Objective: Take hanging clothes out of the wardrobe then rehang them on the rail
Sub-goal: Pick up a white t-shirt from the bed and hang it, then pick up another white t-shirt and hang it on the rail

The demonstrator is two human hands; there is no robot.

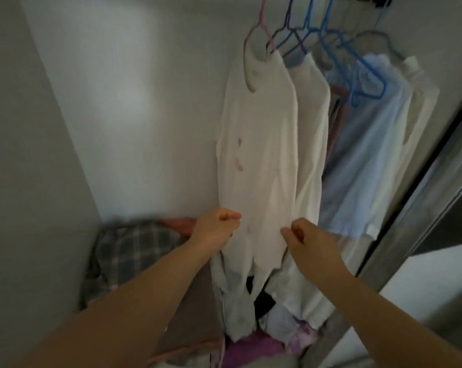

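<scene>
Two hands work low on the front garment, a long white cotton top with small pink marks (259, 160), which hangs from a pink wire hanger (260, 27) at the near end of the wardrobe row. The left hand (216, 229) pinches the fabric at its left edge, thumb against curled fingers; the right hand (308, 240) has its fingers curled at the right edge and looks to be gripping the cloth, though the contact itself is blurred. Pulling down from here could drag the top off its hanger, or tilt the hanger so it slips from the rail, which sits out of view above. Its hem hangs just over the heap of mixed clothes (264, 335) below and could snag there. The second white top (312, 128) hangs touching it and may come along.
</scene>
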